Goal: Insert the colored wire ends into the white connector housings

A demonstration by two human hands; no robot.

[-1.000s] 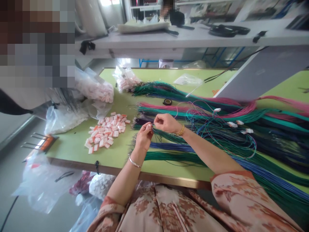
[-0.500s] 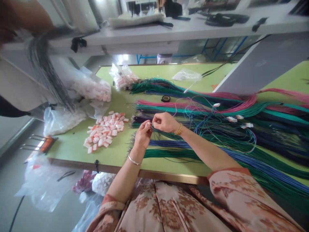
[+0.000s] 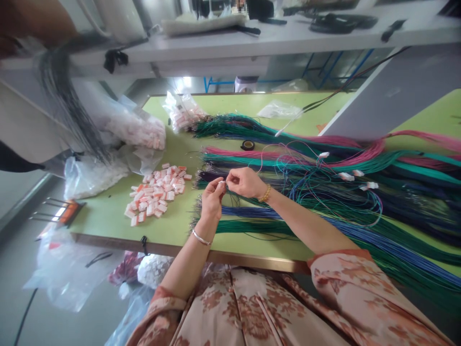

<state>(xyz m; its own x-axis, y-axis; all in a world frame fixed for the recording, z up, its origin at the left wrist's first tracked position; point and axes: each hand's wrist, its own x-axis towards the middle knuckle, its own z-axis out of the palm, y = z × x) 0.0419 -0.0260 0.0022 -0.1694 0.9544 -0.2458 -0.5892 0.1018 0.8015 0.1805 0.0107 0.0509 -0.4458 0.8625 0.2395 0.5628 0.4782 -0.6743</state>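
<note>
My left hand (image 3: pixel 213 198) is closed, pinching a small white connector housing (image 3: pixel 222 183) between thumb and fingers. Right against it, my right hand (image 3: pixel 245 183) is closed in a pinch at the housing's right side, on what looks like a thin wire; the tip is too small to make out well. Under and beyond both hands lie bundles of green, blue, black and pink wires (image 3: pixel 252 211), their metal-tipped ends toward the left. A pile of white and orange connector housings (image 3: pixel 158 194) is spread on the green table left of my hands.
Several wired connectors (image 3: pixel 346 177) lie on the bundles at right. A black tape roll (image 3: pixel 248 145) sits behind my hands. Plastic bags of housings (image 3: pixel 183 113) stand at the back left. An orange pronged holder (image 3: pixel 68 214) is at the table's left edge. A white shelf (image 3: pixel 216 55) spans the back.
The two hands stay together at the white housing, with only a slight shift of the fingers. The view has moved a little; nothing else visibly differs.
</note>
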